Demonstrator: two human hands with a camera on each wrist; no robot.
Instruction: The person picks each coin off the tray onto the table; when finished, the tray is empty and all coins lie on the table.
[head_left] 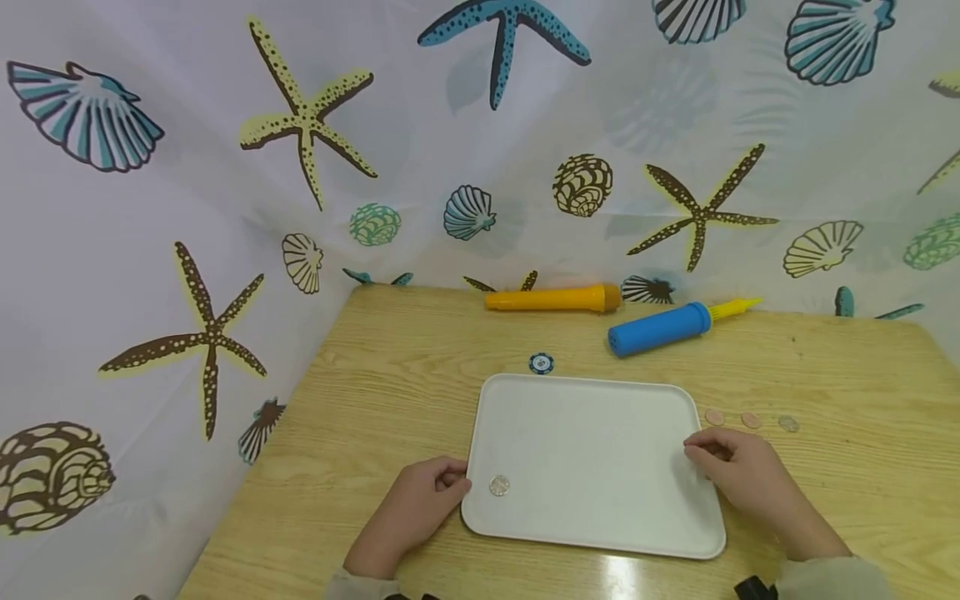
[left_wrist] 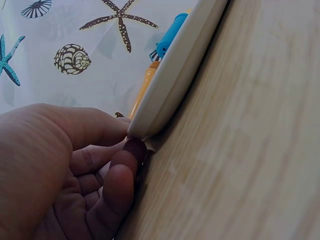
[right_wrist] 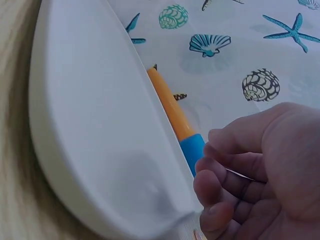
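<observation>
A white tray (head_left: 592, 454) lies on the wooden table, with one silver coin (head_left: 499, 485) inside near its left end. My left hand (head_left: 420, 508) pinches the tray's left rim, thumb against the edge and fingertips tucked under it in the left wrist view. Over the tray's right rim hovers my right hand (head_left: 738, 475), its fingers loosely bent. The right wrist view shows nothing between those fingers (right_wrist: 207, 185), which stand just off the rim. Beyond that hand two copper coins (head_left: 751, 420) and another silver coin (head_left: 788, 423) lie in a row on the table.
A blue-and-white poker chip (head_left: 542, 363) lies behind the tray. Farther back are an orange stick with a wider end (head_left: 555, 298) and a blue hand pump (head_left: 660, 328) with a yellow nozzle. A shell-and-starfish curtain (head_left: 450, 150) borders the table's back and left.
</observation>
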